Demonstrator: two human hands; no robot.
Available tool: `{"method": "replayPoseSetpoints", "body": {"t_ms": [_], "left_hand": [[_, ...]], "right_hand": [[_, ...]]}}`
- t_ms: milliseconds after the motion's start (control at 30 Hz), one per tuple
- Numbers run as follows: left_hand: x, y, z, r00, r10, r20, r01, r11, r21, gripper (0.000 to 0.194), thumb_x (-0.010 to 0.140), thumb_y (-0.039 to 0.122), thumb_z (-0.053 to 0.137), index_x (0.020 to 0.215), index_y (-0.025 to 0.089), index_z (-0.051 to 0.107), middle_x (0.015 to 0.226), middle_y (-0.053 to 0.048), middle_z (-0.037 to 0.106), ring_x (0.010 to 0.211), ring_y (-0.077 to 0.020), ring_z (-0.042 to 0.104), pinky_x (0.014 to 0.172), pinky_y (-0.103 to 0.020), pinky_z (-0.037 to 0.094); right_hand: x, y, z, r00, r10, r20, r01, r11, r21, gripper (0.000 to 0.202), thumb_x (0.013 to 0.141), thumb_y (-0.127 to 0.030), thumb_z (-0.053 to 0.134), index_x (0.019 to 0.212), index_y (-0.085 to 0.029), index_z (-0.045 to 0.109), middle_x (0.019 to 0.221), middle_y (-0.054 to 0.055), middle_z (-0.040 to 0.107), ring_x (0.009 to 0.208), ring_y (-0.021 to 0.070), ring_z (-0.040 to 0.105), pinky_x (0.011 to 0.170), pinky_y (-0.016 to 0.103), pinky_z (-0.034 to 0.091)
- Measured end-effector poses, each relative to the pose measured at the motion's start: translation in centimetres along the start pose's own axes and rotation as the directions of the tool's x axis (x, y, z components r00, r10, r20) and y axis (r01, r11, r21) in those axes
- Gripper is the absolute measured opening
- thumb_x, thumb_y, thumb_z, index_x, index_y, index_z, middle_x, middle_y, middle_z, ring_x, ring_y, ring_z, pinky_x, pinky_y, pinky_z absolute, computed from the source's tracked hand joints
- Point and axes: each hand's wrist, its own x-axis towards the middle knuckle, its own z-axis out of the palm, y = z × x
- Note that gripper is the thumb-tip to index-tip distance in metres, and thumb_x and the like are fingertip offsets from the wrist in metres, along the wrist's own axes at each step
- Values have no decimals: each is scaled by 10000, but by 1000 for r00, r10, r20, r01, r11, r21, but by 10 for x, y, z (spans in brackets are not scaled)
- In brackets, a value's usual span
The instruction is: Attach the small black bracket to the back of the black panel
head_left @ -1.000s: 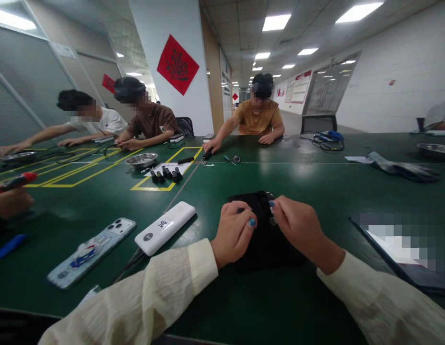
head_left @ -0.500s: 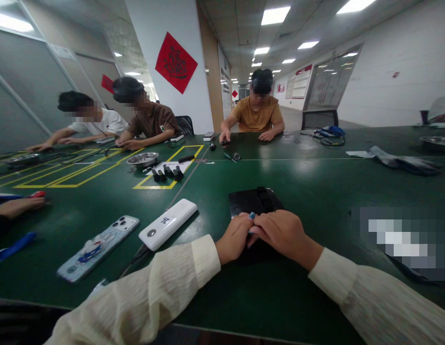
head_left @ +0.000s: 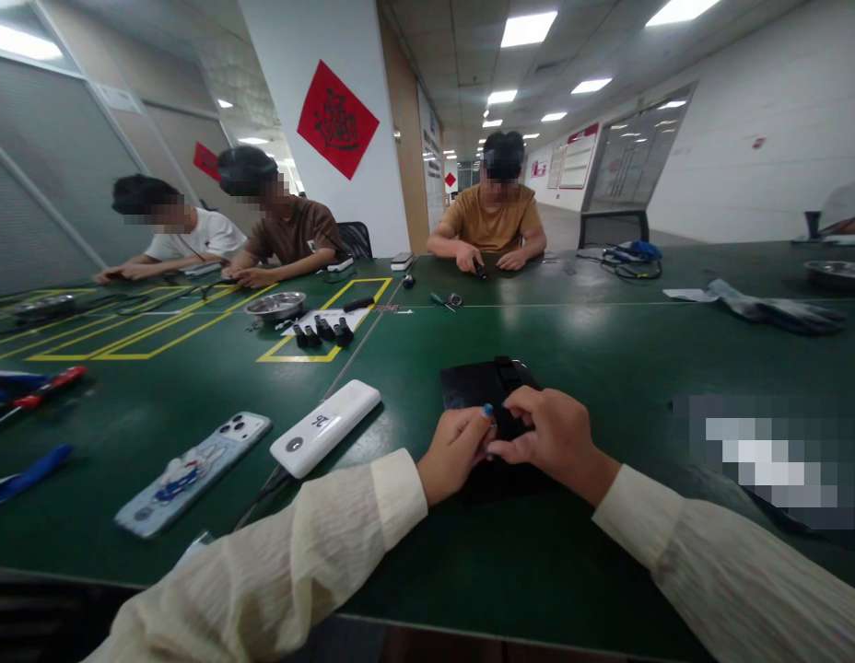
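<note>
A black flat piece (head_left: 465,387) lies on the green table in front of me, with a raised black block (head_left: 509,371) at its far edge. Over its near part, my left hand (head_left: 451,456) is closed, thumb pressed against the fingers; whatever it pinches is too small and hidden to name. A blue spot, perhaps a painted nail, shows at the thumb tip. Close beside it, my right hand (head_left: 558,442) has its thumb and forefinger parted, the thumb tip near the left fingers. I see nothing held in the right hand.
Left of my hands lie a white power bank (head_left: 325,430) with a cable and a phone in a patterned case (head_left: 193,474). Beyond are black cylindrical parts (head_left: 323,331) and a metal bowl (head_left: 275,305). Red-handled tools (head_left: 51,387) lie far left. Several people sit around the table (head_left: 607,368).
My right forefinger has lifted off the left hand, opening a gap to its thumb. At the left edge, another person's hand has left the red-handled tools. Across the table, a person's hand moved right.
</note>
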Motion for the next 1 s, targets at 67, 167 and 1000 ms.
{"method": "replayPoseSetpoints", "body": {"t_ms": [67,167,1000], "left_hand": [[3,-1,0,996,29,-86,-32,999,-30,467,846,553,361,585,167,386,474,45,382,426,-63,332,435,-213,244],[13,-4,-6,971,112,-210,-123,992,-39,387,876,508,335,681,180,406,460,60,391,449,-82,393,500,-222,333],[36,-14,-21,837,-118,-535,-78,941,-330,167,781,347,431,705,213,367,446,81,360,442,-108,427,541,-243,369]], "right_hand": [[2,3,1,994,92,-50,-94,994,-54,541,855,-608,331,943,-136,582,779,81,626,629,161,569,570,254,360],[6,8,2,965,257,-41,-261,959,-113,501,858,-526,366,1123,-121,495,957,116,605,775,202,588,612,273,405],[3,10,14,912,371,174,-371,928,-33,482,882,-393,402,1324,-203,379,1171,75,592,773,197,641,620,310,488]]}}
